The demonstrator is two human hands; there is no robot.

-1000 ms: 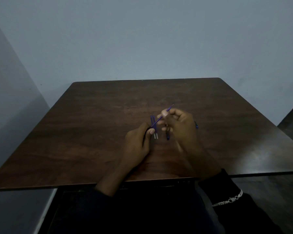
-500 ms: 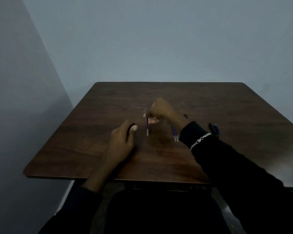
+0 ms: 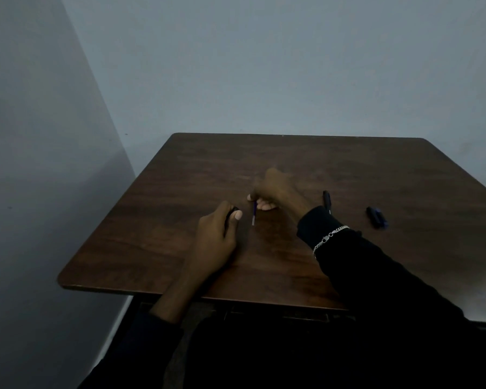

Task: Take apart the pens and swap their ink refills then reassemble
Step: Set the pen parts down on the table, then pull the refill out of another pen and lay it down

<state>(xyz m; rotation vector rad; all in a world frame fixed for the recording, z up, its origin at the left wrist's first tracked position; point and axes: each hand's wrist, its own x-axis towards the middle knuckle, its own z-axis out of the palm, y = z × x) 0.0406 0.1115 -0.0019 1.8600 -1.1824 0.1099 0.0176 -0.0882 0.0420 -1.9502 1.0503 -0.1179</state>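
Note:
My right hand (image 3: 275, 189) reaches across the middle of the dark wooden table (image 3: 180, 169) and pinches a thin blue ink refill (image 3: 254, 216), whose tip points down toward me. My left hand (image 3: 216, 234) rests on the table just left of it, fingers curled round a small dark pen part (image 3: 232, 213) under the thumb. A black pen piece (image 3: 326, 200) lies to the right of my right forearm. Farther right lies a blue and black pen part (image 3: 377, 217).
The table stands in a corner of pale grey walls, with the left wall (image 3: 40, 164) close to its left edge. My dark right sleeve with a silver bracelet (image 3: 330, 236) crosses the table's front right.
The view has swung left. My right hand has carried the refill to the left, next to my left hand. The pen parts that lay by the right forearm are now hidden or further right.

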